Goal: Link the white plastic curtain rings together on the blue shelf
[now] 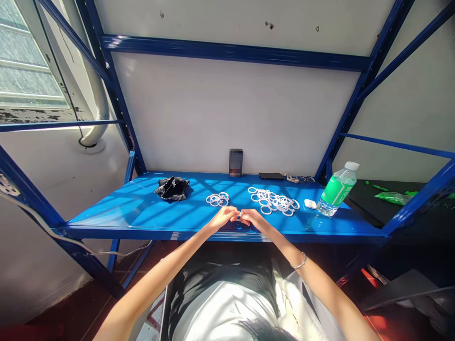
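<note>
My left hand [226, 215] and my right hand [250, 217] meet fingertip to fingertip just above the front part of the blue table. Both are closed in a pinch. Between them shows a small pale piece that looks like a white ring [239, 214], mostly covered by the fingers. Beyond my left hand lies a small group of white rings [217, 199]. A larger, spread-out pile of white rings [273, 201] lies beyond my right hand, with rings overlapping one another.
On the blue table [117, 208] a crumpled black plastic bag [172, 188] sits at left. A green-labelled water bottle [337, 189] stands at right beside a white case [310, 203]. At the back are a dark upright device [236, 162], a black phone [271, 176] and a coiled cable [298, 179].
</note>
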The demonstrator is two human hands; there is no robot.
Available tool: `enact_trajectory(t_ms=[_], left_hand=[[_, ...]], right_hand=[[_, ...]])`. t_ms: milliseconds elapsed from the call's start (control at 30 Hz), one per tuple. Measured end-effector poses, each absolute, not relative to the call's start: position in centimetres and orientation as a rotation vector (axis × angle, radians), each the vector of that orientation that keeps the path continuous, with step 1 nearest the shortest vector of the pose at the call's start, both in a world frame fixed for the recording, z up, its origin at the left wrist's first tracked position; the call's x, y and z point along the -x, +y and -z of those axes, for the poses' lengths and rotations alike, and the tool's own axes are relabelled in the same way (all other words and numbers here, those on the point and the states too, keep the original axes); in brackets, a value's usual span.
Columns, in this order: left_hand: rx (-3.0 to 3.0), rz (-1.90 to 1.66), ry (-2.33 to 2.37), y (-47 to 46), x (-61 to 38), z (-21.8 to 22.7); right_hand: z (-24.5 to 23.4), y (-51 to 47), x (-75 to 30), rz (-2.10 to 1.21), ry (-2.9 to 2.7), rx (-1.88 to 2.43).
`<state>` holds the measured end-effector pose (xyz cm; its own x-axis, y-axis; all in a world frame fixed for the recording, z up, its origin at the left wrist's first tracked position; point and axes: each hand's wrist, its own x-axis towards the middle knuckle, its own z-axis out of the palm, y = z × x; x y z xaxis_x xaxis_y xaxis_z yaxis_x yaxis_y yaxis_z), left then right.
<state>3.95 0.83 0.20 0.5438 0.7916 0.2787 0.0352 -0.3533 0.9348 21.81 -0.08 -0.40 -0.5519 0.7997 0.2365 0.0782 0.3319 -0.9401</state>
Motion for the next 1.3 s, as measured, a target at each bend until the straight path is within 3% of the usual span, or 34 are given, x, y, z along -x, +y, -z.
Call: enact_trajectory(t_ms=[1300], left_hand=[[-1.550, -0.891, 0.566, 0.0, -5.0, 0.0]], right_hand=[[0.5, -0.8, -21.5, -1.409, -1.828, 0.646]])
